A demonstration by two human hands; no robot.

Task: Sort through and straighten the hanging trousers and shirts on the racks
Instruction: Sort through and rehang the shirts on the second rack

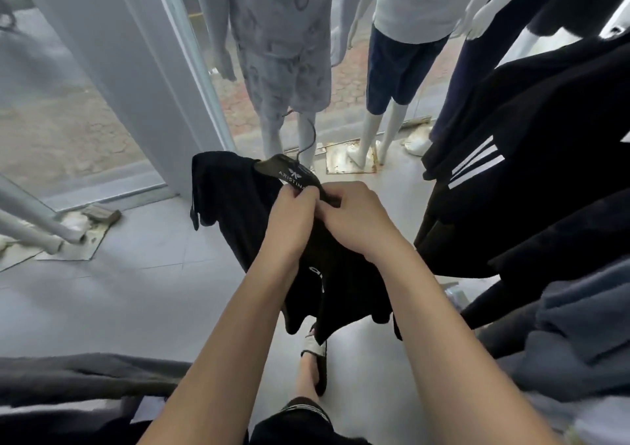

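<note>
A black garment [235, 202] on a dark hanger [289, 173] with white lettering is held out in front of me, off the rack. My left hand [291, 219] and my right hand [356, 218] pinch the cloth together just below the hanger's shoulder, fingers closed on it. The hanger's hook [308, 134] points away from me. White print [317, 274] shows on the garment below my wrists. More black clothes, one with three white stripes [477, 165], hang at the right.
Three mannequins stand ahead by the glass front: grey patterned set [283, 35], white top with navy shorts [405, 52], dark outfit [477, 80]. A white door frame [136, 69] is at left. Grey and blue garments [579, 325] crowd the right, dark ones [78, 376] the lower left.
</note>
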